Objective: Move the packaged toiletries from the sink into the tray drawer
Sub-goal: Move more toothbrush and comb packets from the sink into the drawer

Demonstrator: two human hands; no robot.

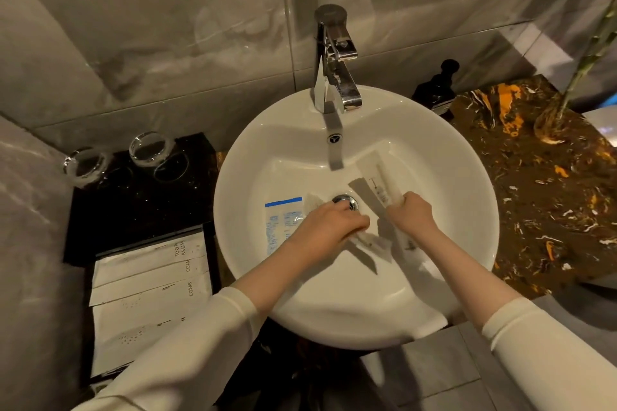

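Observation:
Both my hands are down in the round white sink. My left hand grips a white paper packet near the chrome drain. My right hand holds the lower end of a long white toothbrush packet that points up and left toward the tap. A clear sachet with a blue stripe lies flat in the basin, left of my left hand. The black tray drawer at lower left holds several white packets marked toothbrush and comb.
A chrome tap stands over the back of the basin. Two glass tumblers sit upside down on a black tray top left of the sink. A dark pump bottle and a plant stem stand on the brown marble counter at right.

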